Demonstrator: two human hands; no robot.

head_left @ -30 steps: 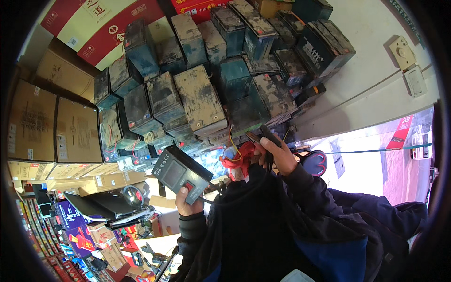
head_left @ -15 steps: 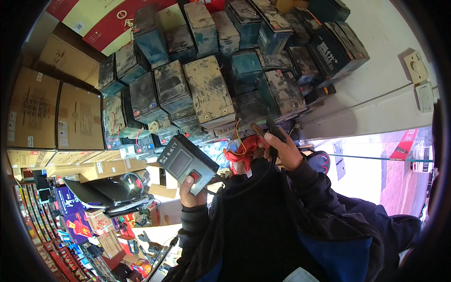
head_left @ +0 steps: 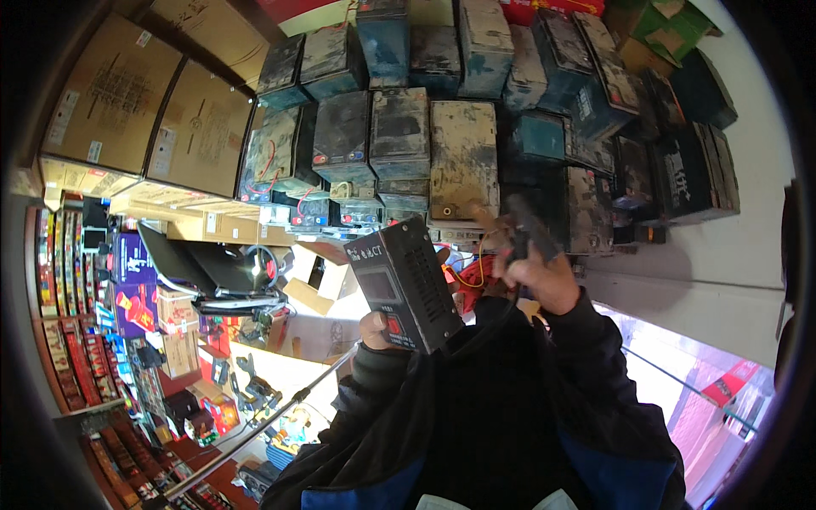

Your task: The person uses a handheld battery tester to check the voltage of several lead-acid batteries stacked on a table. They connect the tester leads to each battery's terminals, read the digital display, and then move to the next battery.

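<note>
The meter (head_left: 432,289) is in front of the stacked batteries (head_left: 463,161), its lower end gripped by the left hand (head_left: 374,331), thumb beside the red switch (head_left: 393,325), probably so the screen (head_left: 382,286) is left uncovered and tilts toward the wearer. The right hand (head_left: 544,276) is closed around a dark clamp (head_left: 532,225), apparently by its handles; blur hides whether it touches a battery. The batteries are packed close in tiers, likely to save room.

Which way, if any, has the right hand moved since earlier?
Yes: the right hand has neared the large tan-topped battery; the clamp now overlaps its lower right corner in view.
</note>
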